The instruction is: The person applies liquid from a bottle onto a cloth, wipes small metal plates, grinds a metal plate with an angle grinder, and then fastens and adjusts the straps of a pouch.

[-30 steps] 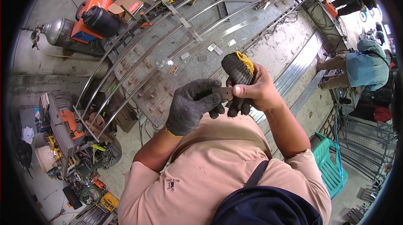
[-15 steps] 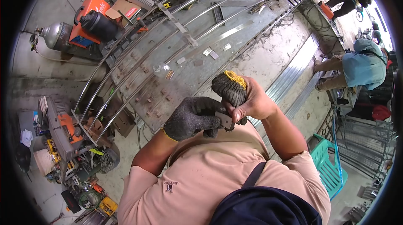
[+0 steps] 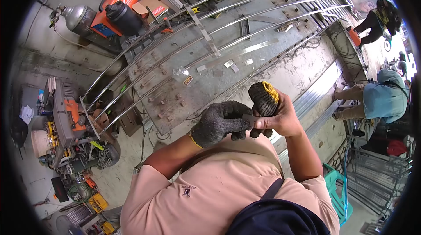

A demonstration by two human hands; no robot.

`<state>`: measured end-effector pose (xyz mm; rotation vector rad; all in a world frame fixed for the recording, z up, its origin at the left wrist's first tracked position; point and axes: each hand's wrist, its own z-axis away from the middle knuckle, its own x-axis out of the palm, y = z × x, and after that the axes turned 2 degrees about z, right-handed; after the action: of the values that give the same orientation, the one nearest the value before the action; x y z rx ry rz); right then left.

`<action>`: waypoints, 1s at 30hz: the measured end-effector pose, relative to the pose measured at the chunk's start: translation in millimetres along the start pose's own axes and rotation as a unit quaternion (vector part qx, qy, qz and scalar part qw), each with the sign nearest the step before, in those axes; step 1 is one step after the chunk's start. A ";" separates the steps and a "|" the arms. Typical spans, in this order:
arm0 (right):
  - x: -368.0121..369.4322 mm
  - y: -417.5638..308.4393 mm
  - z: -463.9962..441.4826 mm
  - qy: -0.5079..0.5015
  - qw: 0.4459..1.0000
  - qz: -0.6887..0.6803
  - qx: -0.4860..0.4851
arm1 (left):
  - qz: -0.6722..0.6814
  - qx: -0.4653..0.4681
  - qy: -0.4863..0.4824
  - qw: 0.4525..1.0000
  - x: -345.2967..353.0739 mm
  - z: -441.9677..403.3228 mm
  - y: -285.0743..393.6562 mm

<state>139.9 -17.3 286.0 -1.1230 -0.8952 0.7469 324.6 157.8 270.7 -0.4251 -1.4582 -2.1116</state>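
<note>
My left hand point(image 3: 219, 124) wears a dark knit glove. Its fingertips pinch a small flat metal plate point(image 3: 250, 119) in front of my chest. My right hand point(image 3: 286, 119) is bare and grips a bunched dark glove point(image 3: 263, 99) with a yellow cuff. The right thumb lies against the plate's edge, so both hands meet at it. Part of the plate is hidden by fingers. Beyond my hands, several small metal plates point(image 3: 230, 63) lie loose on the metal worktable point(image 3: 193, 97), near a clear jar point(image 3: 180, 73).
Long curved metal rails joined by a flat crossbar point(image 3: 204, 31) span the worktable. A gas cylinder point(image 3: 79, 18) lies at far left, beside a dark jug point(image 3: 123, 17). Tools crowd the lower left. A person in a blue shirt point(image 3: 386, 97) bends at right, near a green plastic chair point(image 3: 333, 191).
The view has shifted, and both hands appear farther right. The small plate has turned between my fingers, and my right thumb now presses across it. The glove stays in my right hand.
</note>
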 end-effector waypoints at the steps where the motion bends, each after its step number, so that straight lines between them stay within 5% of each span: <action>1: -1.0 -4.1 0.3 0.013 1.000 0.018 0.012 | -0.009 0.024 0.023 0.999 3.4 -0.2 -4.7; 5: -11.6 -1.7 1.9 0.044 0.996 0.073 0.020 | -0.196 0.087 0.116 0.970 25.3 -2.8 -5.2; 21: -66.3 23.1 4.2 -0.089 0.994 0.019 0.061 | -0.131 0.092 0.170 0.972 36.3 -6.3 -56.0; 24: -85.1 52.4 -29.5 -0.007 0.977 0.211 0.043 | -0.123 0.097 0.220 0.963 21.5 -7.6 -69.1; 27: -101.4 104.3 -76.1 0.011 0.884 0.461 -0.074 | -0.128 0.079 0.242 0.959 2.5 -6.4 -81.0; 30: -96.6 127.6 -121.2 -0.023 0.836 0.544 -0.063 | -0.136 0.086 0.266 0.950 -21.0 -0.5 -89.1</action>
<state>196.0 -117.4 121.3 -1.7416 -0.2554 1.6566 289.2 186.9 191.5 0.4115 -1.4070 -2.0529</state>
